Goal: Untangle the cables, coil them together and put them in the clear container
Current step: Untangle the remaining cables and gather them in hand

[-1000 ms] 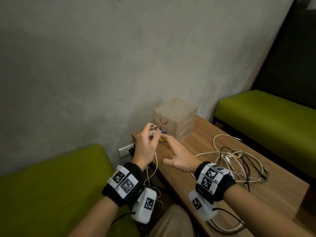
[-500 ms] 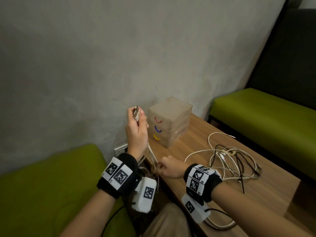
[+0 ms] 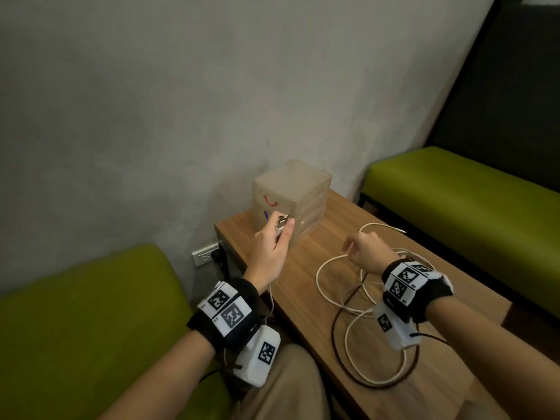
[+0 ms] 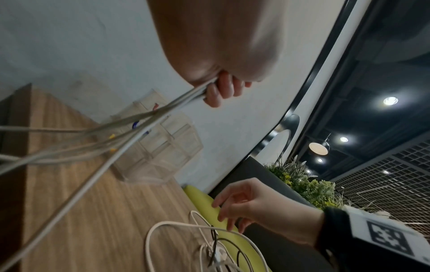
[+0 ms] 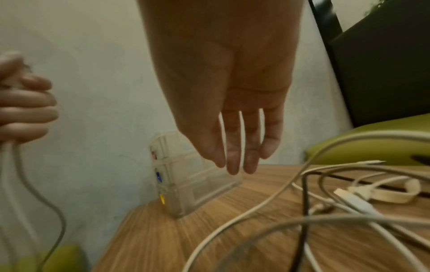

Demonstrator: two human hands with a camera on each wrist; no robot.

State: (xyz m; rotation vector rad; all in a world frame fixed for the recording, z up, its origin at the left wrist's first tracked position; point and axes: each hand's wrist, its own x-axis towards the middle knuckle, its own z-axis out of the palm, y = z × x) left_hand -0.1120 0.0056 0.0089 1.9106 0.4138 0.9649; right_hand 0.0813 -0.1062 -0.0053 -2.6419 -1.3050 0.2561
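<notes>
My left hand [image 3: 280, 230] grips the plug ends of white cables [image 4: 149, 119] in front of the clear drawer container [image 3: 292, 189]; the strands hang from its fist down past the table's edge. In the left wrist view the fingers [image 4: 220, 92] curl round those strands. My right hand [image 3: 353, 250] hovers over the tangle of white and dark cables [image 3: 342, 301] on the table, fingers relaxed and holding nothing. The right wrist view shows its straight fingers [image 5: 237, 150] above the loose cables [image 5: 349, 198] and the container [image 5: 186, 182].
The container stands at the far corner of the wooden table [image 3: 318, 237], against the grey wall, with red, blue and yellow drawer handles. Green benches [image 3: 454, 189] flank the table on both sides. A wall socket [image 3: 206, 256] sits low on the left.
My left hand has come down from beside the wall to the container's front, still holding the plug ends. My right hand let go of the strands at the table's edge and moved right over the tangle.
</notes>
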